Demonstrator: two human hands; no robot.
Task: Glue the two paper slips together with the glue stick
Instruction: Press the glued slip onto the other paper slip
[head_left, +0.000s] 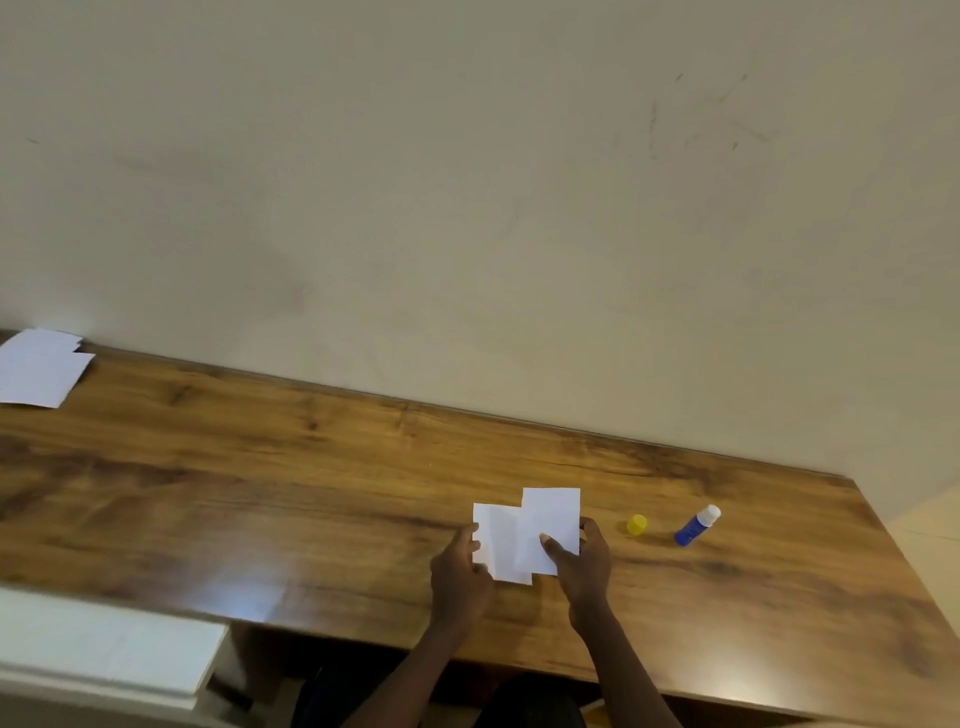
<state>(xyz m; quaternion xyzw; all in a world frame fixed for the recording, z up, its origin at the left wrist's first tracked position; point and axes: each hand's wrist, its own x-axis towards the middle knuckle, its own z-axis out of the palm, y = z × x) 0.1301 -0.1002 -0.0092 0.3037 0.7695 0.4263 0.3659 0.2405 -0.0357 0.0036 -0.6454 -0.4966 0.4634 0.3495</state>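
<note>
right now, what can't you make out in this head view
All in the head view:
Glue on the overlap: hidden between left slip and right slip.
Fingers of left hand and right hand: partly behind the slips.
Glue stick label: too small.
Paper stack: cut by left edge.

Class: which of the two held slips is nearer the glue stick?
The slip in the right hand; the other slip, in the left hand, is farther.

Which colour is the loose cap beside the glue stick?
Yellow; the cap shows in the head view, left of the glue stick.
</note>
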